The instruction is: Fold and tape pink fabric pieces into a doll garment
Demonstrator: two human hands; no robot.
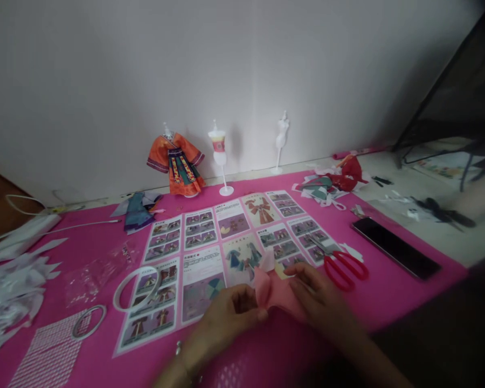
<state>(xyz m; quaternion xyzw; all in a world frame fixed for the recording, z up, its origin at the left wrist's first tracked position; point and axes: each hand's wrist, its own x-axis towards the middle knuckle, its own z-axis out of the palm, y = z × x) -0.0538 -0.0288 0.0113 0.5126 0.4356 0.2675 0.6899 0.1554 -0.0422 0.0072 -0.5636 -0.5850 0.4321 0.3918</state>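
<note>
A piece of pink fabric (285,296) is held up between both hands, just above the near edge of the printed instruction sheet (196,256). My left hand (230,312) pinches its left side between thumb and fingers. On the right side, my right hand (315,291) is closed on the cloth, with a small pale yellow patch showing by the fingertips. A whitish-pink flap of the cloth stands up between the hands. Red-handled scissors (345,269) lie right of my right hand, blades over the sheet.
A doll's orange robe (175,161) hangs on a stand by the wall, beside two white mannequins (219,156). A phone (396,247) and fabric scraps (333,180) lie right; tape rolls (123,291), a checked sheet (50,350) and white scraps (14,296) lie left. Someone's blurred arm (483,186) shows far right.
</note>
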